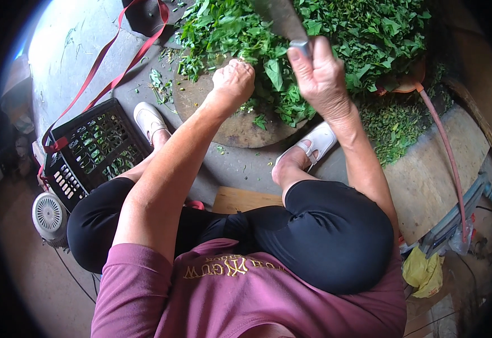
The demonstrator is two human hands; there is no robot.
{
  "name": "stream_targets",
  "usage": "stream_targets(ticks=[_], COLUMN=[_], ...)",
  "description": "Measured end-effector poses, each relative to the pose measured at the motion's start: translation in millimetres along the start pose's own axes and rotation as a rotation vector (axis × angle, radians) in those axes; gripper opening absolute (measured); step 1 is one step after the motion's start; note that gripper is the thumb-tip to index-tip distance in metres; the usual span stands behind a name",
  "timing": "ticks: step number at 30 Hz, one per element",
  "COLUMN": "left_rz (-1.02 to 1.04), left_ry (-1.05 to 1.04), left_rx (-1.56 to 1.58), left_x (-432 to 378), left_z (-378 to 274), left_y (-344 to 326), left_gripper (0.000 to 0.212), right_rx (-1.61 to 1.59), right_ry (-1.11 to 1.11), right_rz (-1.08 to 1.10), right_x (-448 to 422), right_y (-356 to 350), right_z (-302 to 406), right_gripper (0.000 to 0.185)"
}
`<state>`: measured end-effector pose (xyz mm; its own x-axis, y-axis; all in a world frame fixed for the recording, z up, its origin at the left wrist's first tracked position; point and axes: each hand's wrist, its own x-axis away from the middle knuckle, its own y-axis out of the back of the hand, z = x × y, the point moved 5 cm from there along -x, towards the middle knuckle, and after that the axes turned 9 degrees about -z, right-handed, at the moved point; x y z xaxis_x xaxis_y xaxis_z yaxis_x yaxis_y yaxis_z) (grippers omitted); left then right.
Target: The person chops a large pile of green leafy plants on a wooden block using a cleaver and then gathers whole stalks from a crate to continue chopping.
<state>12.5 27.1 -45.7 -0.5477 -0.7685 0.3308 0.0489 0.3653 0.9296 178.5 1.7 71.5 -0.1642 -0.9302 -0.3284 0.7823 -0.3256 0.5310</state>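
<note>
My right hand (324, 78) is closed around the handle of a broad-bladed cleaver (282, 19), whose blurred blade is over the greens. Curled on the near left edge of the leafy greens (237, 31) is my left hand (234, 80); whether leaves are gripped under its fingers is hidden. Both hands are above a round wooden chopping block (246, 131), which stands on the floor between my feet. Cut leaves lie on the block, and a large heap of chopped greens (368, 38) spreads behind it to the right.
A black plastic crate (102, 139) with leaves and a red strap (102, 91) stands at the left, near a round grey vented device (49, 213). At the right are an orange scoop-like tool (412, 84) with a long handle, finer chopped greens (393, 131), a board (436, 173) and a yellow bag (422, 272).
</note>
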Motion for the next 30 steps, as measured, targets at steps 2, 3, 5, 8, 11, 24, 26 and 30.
stream_targets(ticks=[2, 3, 5, 8, 11, 24, 26, 30], left_rz=[-0.071, -0.139, -0.13, -0.162, -0.111, -0.143, -0.146, -0.178], left_ry=[-0.016, -0.028, -0.059, 0.089, 0.087, 0.109, 0.089, 0.088], left_rx=[0.04, 0.078, 0.09, 0.155, 0.137, 0.135, 0.098, 0.117], left_x=[2.7, 5.3, 7.4, 9.4, 10.1, 37.6, 38.0, 40.6], left_z=[-3.3, -4.2, -5.7, 3.2, 7.3, 15.1, 12.5, 15.0], left_y=[1.3, 4.1, 5.2, 2.5, -3.0, -18.5, -21.4, -21.8], left_gripper=[0.018, 0.019, 0.018, 0.016, 0.016, 0.023, 0.012, 0.012], right_rx=[0.008, 0.074, 0.364, 0.329, 0.319, 0.331, 0.336, 0.198], right_ry=[0.01, -0.011, -0.059, -0.176, -0.191, -0.106, -0.138, -0.095], right_rz=[0.048, 0.141, 0.377, 0.452, 0.25, 0.529, 0.477, 0.181], right_x=[22.3, 37.5, 62.6, 47.0, 27.3, 57.0, 42.8, 19.0], right_y=[-19.2, -31.3, -49.7, -32.8, -7.3, -42.8, -31.8, -8.9], right_z=[-13.8, -28.0, -57.5, -65.5, -62.6, -53.7, -48.8, -28.9], right_gripper=[0.028, 0.028, 0.028, 0.027, 0.024, 0.023, 0.022, 0.025])
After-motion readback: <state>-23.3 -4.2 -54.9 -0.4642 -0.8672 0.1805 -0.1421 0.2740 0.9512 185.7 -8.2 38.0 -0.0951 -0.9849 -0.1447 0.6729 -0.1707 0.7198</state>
